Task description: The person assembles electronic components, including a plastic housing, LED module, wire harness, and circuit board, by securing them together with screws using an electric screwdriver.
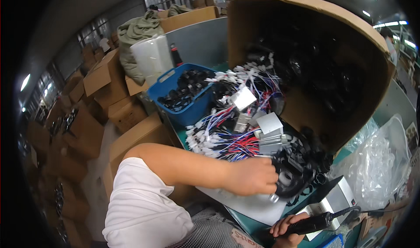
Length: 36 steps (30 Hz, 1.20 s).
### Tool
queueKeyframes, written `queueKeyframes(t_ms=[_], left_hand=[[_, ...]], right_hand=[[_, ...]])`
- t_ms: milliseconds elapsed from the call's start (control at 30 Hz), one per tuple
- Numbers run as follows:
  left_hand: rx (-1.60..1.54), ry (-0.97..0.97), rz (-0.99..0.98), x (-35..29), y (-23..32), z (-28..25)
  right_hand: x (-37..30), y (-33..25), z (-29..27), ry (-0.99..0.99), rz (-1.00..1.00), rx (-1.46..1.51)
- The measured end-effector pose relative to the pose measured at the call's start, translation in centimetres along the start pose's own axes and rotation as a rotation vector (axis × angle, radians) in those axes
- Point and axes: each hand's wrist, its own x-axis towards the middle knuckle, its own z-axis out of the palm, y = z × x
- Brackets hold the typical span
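Observation:
My left hand (253, 176) reaches across from the left, its fingers curled closed beside a black plastic housing (286, 178). What lies inside those fingers is hidden; a small shiny metal end (274, 198) pokes out just below them. Lower right, my right hand (288, 228) is wrapped round a black corded electric screwdriver (310, 224), held nearly level. Past my left forearm lies a heap of wire harnesses (238, 145) with white connectors and red, blue and white leads. Silver metal plates (270, 123) rest among them.
A large open carton (350, 25) with black parts inside tilts at the back. A blue bin (183, 114) of small black pieces stands left of the wires. On the right are a bag of clear plastic parts (372, 173) and a silver device (341, 197). Cartons (127, 114) crowd the floor at left.

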Motion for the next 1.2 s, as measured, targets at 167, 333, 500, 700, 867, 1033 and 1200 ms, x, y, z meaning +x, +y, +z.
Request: queueKeyframes(t_ms=[167, 333, 500, 700, 867, 1033, 1200], left_hand=[[0.007, -0.014, 0.064, -2.9, 4.5, 1.8], [-0.131, -0.135, 0.025, -5.7, 6.7, 5.1], [-0.049, -0.324, 0.008, -5.1, 5.9, 5.3], [-0.198, -0.255, -0.130, -1.6, 4.3, 1.5], [-0.168, 0.093, -0.074, 7.4, 2.0, -2.2], [-0.186, 0.363, 0.051, 19.4, -0.1, -1.0], [0.033, 0.204, -0.021, 28.8, -3.1, 2.8]], right_hand=[[-0.6, -0.4, -0.6, -0.079, -0.071, 0.106], [2.9, -1.2, -1.1, -0.664, -0.084, 0.168], [3.0, -2.1, -0.8, -0.571, -0.113, 0.065], [1.3, -2.3, -1.7, -0.415, -0.156, 0.201], [0.1, -1.9, -1.8, -0.265, -0.152, 0.206], [-0.3, -2.2, -1.9, -0.220, -0.119, 0.137], [-0.7, -2.4, -1.9, -0.217, -0.089, 0.029]])
